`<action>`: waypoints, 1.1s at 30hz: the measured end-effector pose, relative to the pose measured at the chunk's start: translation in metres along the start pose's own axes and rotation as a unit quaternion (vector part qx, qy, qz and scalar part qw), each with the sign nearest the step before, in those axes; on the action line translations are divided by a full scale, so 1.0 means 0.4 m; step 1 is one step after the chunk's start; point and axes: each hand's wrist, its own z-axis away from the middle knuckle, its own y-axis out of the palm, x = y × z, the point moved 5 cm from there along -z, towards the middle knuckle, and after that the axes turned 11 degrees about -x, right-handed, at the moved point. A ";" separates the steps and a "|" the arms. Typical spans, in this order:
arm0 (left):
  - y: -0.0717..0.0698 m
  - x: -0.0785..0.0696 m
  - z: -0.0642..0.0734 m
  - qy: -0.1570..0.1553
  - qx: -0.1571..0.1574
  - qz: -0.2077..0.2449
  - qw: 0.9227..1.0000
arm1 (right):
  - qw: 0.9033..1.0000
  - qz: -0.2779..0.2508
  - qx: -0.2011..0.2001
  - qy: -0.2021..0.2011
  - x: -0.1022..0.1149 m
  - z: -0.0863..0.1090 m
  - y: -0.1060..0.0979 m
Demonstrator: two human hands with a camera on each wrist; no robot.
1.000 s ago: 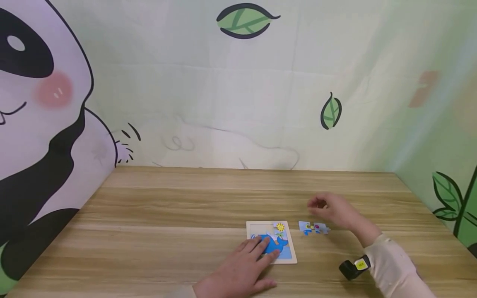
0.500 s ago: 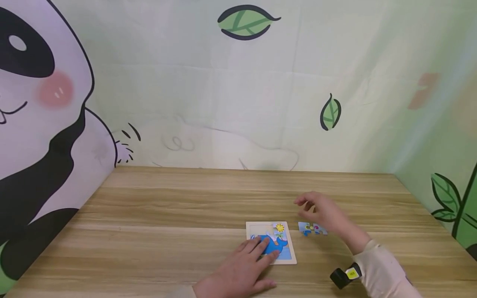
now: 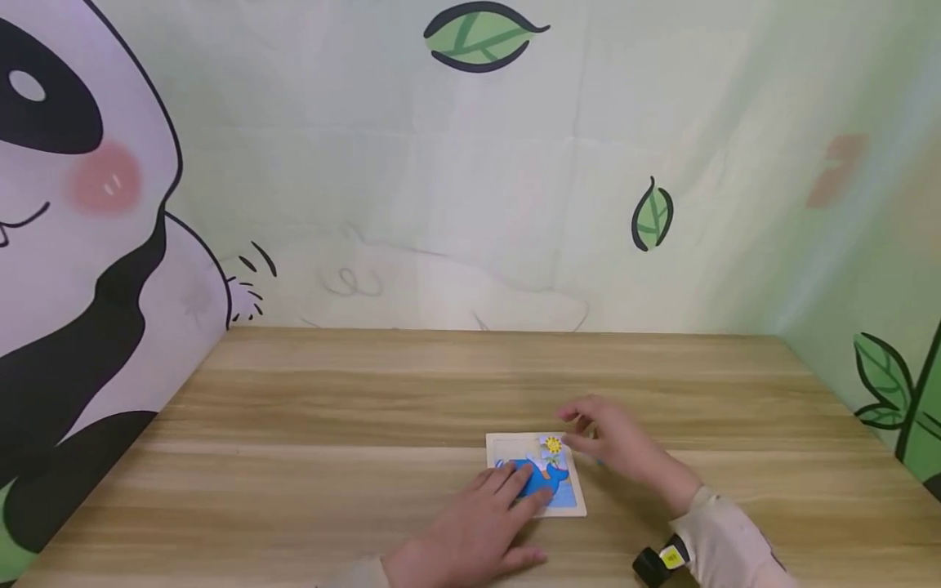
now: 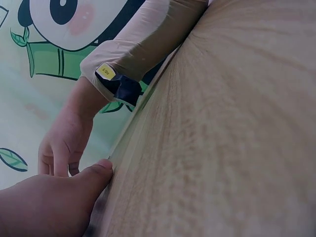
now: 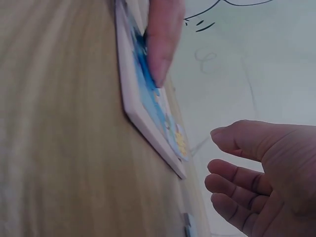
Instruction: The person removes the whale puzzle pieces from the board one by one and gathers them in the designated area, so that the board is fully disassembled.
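Observation:
A square jigsaw puzzle in a pale wooden frame [image 3: 579, 503] lies on the table and shows a blue whale [image 3: 542, 483]. My left hand [image 3: 474, 523] rests its outstretched fingers on the whale's left side, hiding part of the picture. At the upper right of the puzzle is a piece with a yellow sun [image 3: 553, 445], its edge sitting proud of the frame in the right wrist view. Just right of it hovers my right hand [image 3: 617, 441], fingers loosely bent and holding nothing. Mostly hidden under that hand are loose puzzle pieces; one piece's edge [image 5: 188, 226] shows in the right wrist view.
The wood-grain table [image 3: 331, 400] runs back to a wall cloth [image 3: 353, 163] printed with leaves and a panda. A black wrist camera [image 3: 657, 563] with a yellow label hangs at the right sleeve, low over the table.
From beyond the loose pieces, my right hand has moved left and down to the puzzle's upper right corner, now covering those pieces. My left hand stays in place on the puzzle.

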 end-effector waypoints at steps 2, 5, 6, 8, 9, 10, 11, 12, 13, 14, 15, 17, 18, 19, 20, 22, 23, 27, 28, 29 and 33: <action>-0.006 -0.001 -0.005 0.000 -0.009 -0.012 1.000 | 1.000 0.000 0.004 0.001 0.000 0.002 0.010; -0.014 -0.003 -0.013 0.000 -0.020 -0.030 0.999 | 1.000 -0.001 0.010 0.002 0.001 0.003 0.021; -0.016 -0.004 -0.016 0.000 -0.022 -0.033 0.999 | 1.000 0.000 0.011 0.001 0.000 0.003 0.023; -0.020 -0.005 -0.021 -0.002 -0.023 -0.040 0.999 | 1.000 0.000 0.013 -0.001 0.001 0.004 0.027; -0.019 -0.006 -0.024 -0.004 -0.023 -0.042 0.999 | 1.000 0.000 0.014 0.000 0.001 0.005 0.028; -0.020 -0.007 -0.027 -0.005 -0.023 -0.045 0.999 | 1.000 0.002 0.016 0.000 0.002 0.006 0.029; -0.020 -0.007 -0.029 -0.005 -0.025 -0.050 0.998 | 1.000 0.002 0.017 -0.001 0.002 0.006 0.030; -0.019 -0.008 -0.031 -0.005 -0.028 -0.055 0.998 | 1.000 0.001 0.020 -0.001 0.002 0.007 0.031; -0.018 -0.008 -0.033 -0.005 -0.031 -0.060 0.998 | 1.000 0.000 0.023 0.002 0.002 0.007 0.033; -0.016 -0.008 -0.034 -0.004 -0.036 -0.063 0.997 | 1.000 0.002 0.025 0.003 0.002 0.007 0.034; -0.015 -0.008 -0.034 -0.003 -0.040 -0.067 0.997 | 1.000 0.003 0.027 0.003 0.002 0.007 0.034; -0.011 -0.007 -0.035 -0.003 -0.046 -0.071 0.996 | 1.000 0.007 0.029 0.001 0.002 0.006 0.035; -0.010 -0.007 -0.035 -0.004 -0.049 -0.071 0.996 | 1.000 0.008 0.030 0.001 0.003 0.005 0.036; -0.010 -0.007 -0.036 -0.005 -0.051 -0.071 0.996 | 1.000 0.009 0.030 0.001 0.002 0.005 0.036; -0.008 -0.008 -0.037 -0.005 -0.054 -0.070 0.996 | 0.999 0.012 0.029 0.001 0.001 0.005 0.036; -0.006 -0.008 -0.038 -0.007 -0.058 -0.069 0.996 | 1.000 0.012 0.029 0.000 -0.001 0.006 0.035; -0.006 -0.009 -0.039 -0.009 -0.061 -0.071 0.996 | 1.000 0.013 0.028 0.000 -0.001 0.006 0.036; -0.004 -0.011 -0.039 -0.013 -0.070 -0.079 0.994 | 0.999 0.022 0.028 -0.004 0.001 0.007 0.037; -0.003 -0.012 -0.039 -0.016 -0.072 -0.080 0.994 | 0.999 0.025 0.028 -0.005 0.001 0.007 0.038; -0.003 -0.013 -0.039 -0.018 -0.072 -0.080 0.994 | 0.999 0.029 0.028 -0.006 0.002 0.007 0.039; 0.000 -0.016 -0.038 -0.027 -0.070 -0.076 0.994 | 0.999 0.037 0.030 -0.007 0.003 0.008 0.042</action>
